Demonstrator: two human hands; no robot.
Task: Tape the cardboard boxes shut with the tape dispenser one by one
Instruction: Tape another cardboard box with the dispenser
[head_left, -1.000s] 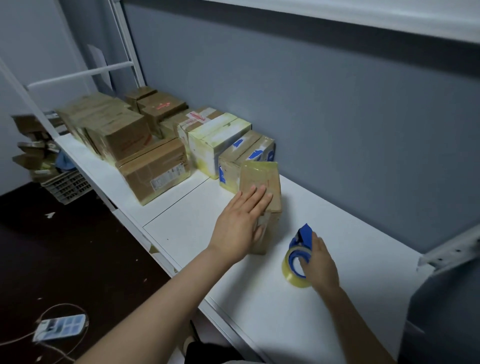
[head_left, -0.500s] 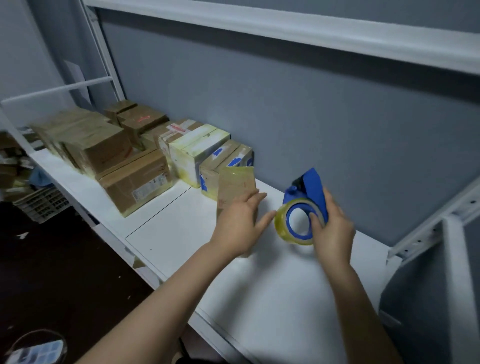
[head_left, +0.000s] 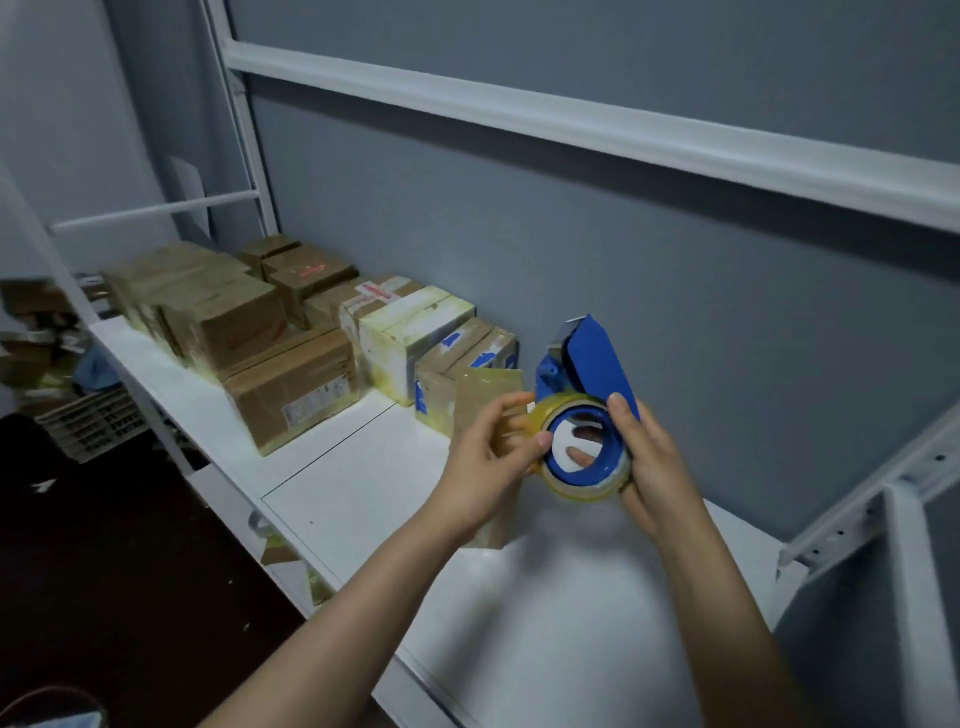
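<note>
The tape dispenser (head_left: 587, 369), blue with a yellowish tape roll (head_left: 576, 486) on its hub, is held up in the air just right of the view's centre, above the white shelf (head_left: 363, 488) and touching nothing but the hands. A second ago it stood on the shelf under the right hand; half a second ago it was raised in that hand alone while the left lay on the small cardboard box (head_left: 485, 384). Now the left hand (head_left: 483, 467) has come off the box and reached the roll at its nine o'clock edge, where thumb and curled forefinger pinch the rim. The right hand (head_left: 657, 462) grips from three o'clock, thumb pressed on the near face of the roll and fingertips showing through the hub's hole. Both forearms rise from six o'clock, bare. The small box stands upright on the shelf at nine o'clock of the dispenser, partly hidden behind the left hand and free of it. Beyond it, toward ten o'clock, a row of cardboard boxes (head_left: 296, 384) runs along the shelf against the grey wall (head_left: 675, 291). A white rail (head_left: 571, 124) crosses the wall at twelve o'clock, and a slotted white bracket (head_left: 857, 519) slopes at four o'clock. At eight o'clock lies a dark floor (head_left: 130, 571) with a plastic crate (head_left: 88, 421).
</note>
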